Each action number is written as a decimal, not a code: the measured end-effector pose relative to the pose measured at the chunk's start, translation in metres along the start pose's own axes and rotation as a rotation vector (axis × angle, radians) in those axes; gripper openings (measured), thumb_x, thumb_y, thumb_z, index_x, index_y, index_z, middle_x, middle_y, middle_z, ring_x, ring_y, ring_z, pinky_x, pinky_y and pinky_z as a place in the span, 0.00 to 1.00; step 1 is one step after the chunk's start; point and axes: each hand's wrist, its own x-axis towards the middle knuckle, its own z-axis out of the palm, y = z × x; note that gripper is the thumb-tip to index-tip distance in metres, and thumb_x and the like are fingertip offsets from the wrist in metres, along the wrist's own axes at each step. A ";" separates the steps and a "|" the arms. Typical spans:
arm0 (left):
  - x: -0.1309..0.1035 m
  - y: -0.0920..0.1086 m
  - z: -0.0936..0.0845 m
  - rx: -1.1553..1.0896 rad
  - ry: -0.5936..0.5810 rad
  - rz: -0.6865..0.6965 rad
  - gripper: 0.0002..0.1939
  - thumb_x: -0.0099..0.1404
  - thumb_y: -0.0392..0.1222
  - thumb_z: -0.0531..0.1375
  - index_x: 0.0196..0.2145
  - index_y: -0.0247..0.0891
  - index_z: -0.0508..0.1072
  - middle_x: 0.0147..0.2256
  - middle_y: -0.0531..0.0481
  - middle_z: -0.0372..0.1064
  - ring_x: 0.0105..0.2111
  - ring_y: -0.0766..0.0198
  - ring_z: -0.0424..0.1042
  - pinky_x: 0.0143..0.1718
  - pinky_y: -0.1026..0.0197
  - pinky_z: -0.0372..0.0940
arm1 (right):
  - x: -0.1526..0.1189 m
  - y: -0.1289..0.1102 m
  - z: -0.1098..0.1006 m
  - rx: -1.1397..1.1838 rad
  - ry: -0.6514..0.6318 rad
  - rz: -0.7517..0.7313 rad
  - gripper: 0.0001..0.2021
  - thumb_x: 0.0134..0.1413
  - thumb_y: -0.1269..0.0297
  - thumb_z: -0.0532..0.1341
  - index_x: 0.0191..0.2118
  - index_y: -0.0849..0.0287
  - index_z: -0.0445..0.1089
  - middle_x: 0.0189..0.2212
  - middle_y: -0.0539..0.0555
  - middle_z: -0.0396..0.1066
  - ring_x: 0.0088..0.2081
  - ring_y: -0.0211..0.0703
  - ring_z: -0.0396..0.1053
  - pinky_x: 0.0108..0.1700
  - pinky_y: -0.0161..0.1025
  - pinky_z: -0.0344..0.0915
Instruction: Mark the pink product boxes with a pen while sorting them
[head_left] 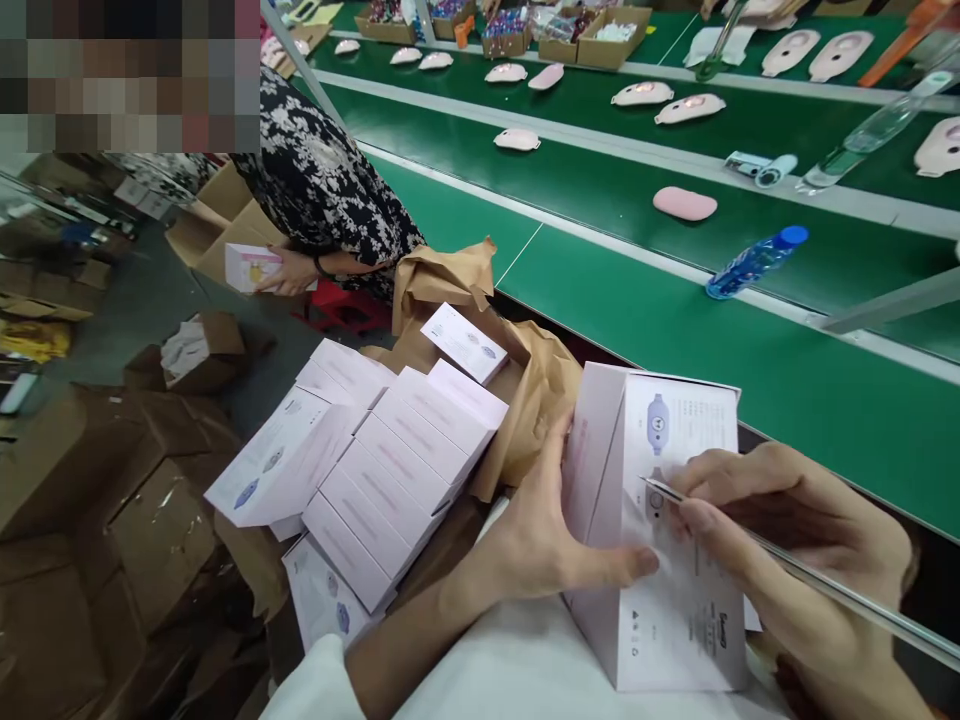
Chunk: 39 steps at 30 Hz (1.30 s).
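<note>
Left hand: the left hand (536,545) is gripping the printed box, thumb pressing on its front face, fingers wrapping around the side.
Right hand: the right hand (802,550) is pinching a thin metal tool (825,578) between thumb and fingers, its tip touching the front face.
Printed box: the printed box (679,620) is standing slightly tilted between the two hands, in front of the white clothing (480,670), showing purple and grey device pictures.
Stacked boxes: pale pink boxes (405,450) are lying packed together to the left of the left hand.
Loose box: a white box (465,342) is lying just beyond them, beside crumpled brown paper (536,390).
Bottle: a blue-capped bottle (754,265) is lying tilted on the green table (600,280).
Co-worker: a person in a floral sleeve (330,180) is holding a small box (251,268) at far left.
Table's far part: pink and white devices (684,204) are lying spaced out, with open cartons (611,40) sitting behind them.
</note>
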 end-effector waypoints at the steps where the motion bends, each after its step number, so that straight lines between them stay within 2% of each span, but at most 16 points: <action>1: -0.001 0.003 0.001 0.009 -0.009 -0.017 0.83 0.54 0.53 0.91 0.92 0.53 0.46 0.87 0.32 0.59 0.87 0.23 0.59 0.87 0.15 0.55 | 0.000 0.003 0.004 -0.005 0.021 -0.026 0.13 0.70 0.58 0.80 0.34 0.47 0.81 0.29 0.50 0.81 0.27 0.45 0.79 0.27 0.40 0.75; 4: -0.001 0.010 0.004 0.054 -0.015 -0.033 0.82 0.57 0.52 0.88 0.92 0.51 0.43 0.89 0.34 0.54 0.89 0.27 0.52 0.89 0.18 0.51 | 0.001 0.008 0.012 -0.036 0.139 -0.052 0.23 0.69 0.62 0.80 0.27 0.50 0.69 0.22 0.47 0.72 0.22 0.42 0.71 0.25 0.40 0.67; 6: -0.001 0.015 0.005 0.091 -0.012 -0.011 0.80 0.58 0.51 0.87 0.92 0.51 0.44 0.90 0.35 0.53 0.90 0.26 0.50 0.90 0.18 0.49 | 0.001 0.009 0.015 -0.037 0.187 -0.041 0.25 0.69 0.62 0.81 0.26 0.50 0.67 0.20 0.45 0.68 0.20 0.40 0.66 0.25 0.41 0.64; 9: -0.001 0.019 0.006 0.124 -0.017 0.015 0.77 0.60 0.50 0.85 0.93 0.52 0.44 0.89 0.37 0.54 0.91 0.25 0.45 0.90 0.18 0.47 | 0.000 0.007 0.017 -0.030 0.173 -0.045 0.24 0.69 0.64 0.80 0.26 0.49 0.68 0.19 0.44 0.66 0.20 0.40 0.65 0.25 0.41 0.64; 11: -0.002 0.021 0.005 0.138 -0.027 0.015 0.77 0.61 0.50 0.85 0.93 0.52 0.43 0.89 0.38 0.55 0.91 0.25 0.42 0.90 0.17 0.45 | 0.000 0.006 0.018 -0.041 0.168 -0.050 0.24 0.70 0.66 0.79 0.26 0.49 0.68 0.19 0.44 0.66 0.20 0.41 0.66 0.25 0.40 0.65; 16: -0.003 0.021 0.002 0.191 -0.055 -0.046 0.80 0.60 0.51 0.84 0.93 0.50 0.39 0.92 0.35 0.44 0.92 0.23 0.38 0.90 0.16 0.40 | -0.002 0.008 0.016 -0.073 0.158 -0.079 0.23 0.69 0.71 0.77 0.27 0.51 0.67 0.21 0.43 0.69 0.21 0.38 0.68 0.27 0.38 0.66; 18: -0.003 0.018 0.001 0.215 -0.060 -0.076 0.80 0.59 0.50 0.84 0.93 0.50 0.40 0.92 0.35 0.42 0.92 0.23 0.39 0.90 0.15 0.40 | -0.003 0.009 0.016 -0.089 0.154 -0.081 0.23 0.69 0.72 0.77 0.28 0.52 0.67 0.22 0.42 0.69 0.22 0.37 0.68 0.28 0.37 0.65; 25: 0.002 0.004 -0.004 0.249 -0.081 -0.023 0.82 0.57 0.48 0.84 0.93 0.53 0.38 0.92 0.37 0.41 0.92 0.22 0.34 0.89 0.14 0.40 | 0.000 0.009 0.019 -0.082 0.157 -0.116 0.23 0.69 0.73 0.76 0.28 0.53 0.66 0.22 0.42 0.65 0.22 0.34 0.64 0.28 0.36 0.62; 30: 0.002 0.005 -0.004 0.260 -0.098 -0.046 0.84 0.57 0.49 0.85 0.93 0.53 0.36 0.93 0.37 0.35 0.92 0.21 0.34 0.89 0.13 0.39 | 0.001 0.008 0.019 -0.091 0.160 -0.110 0.23 0.69 0.75 0.75 0.27 0.53 0.66 0.22 0.42 0.65 0.22 0.34 0.64 0.28 0.36 0.62; 39: 0.001 0.011 0.001 0.198 -0.082 -0.077 0.81 0.57 0.55 0.85 0.93 0.51 0.41 0.93 0.36 0.38 0.92 0.20 0.36 0.89 0.13 0.38 | -0.004 0.006 0.017 -0.100 0.179 -0.009 0.23 0.71 0.67 0.78 0.27 0.50 0.68 0.22 0.44 0.69 0.23 0.40 0.67 0.28 0.41 0.66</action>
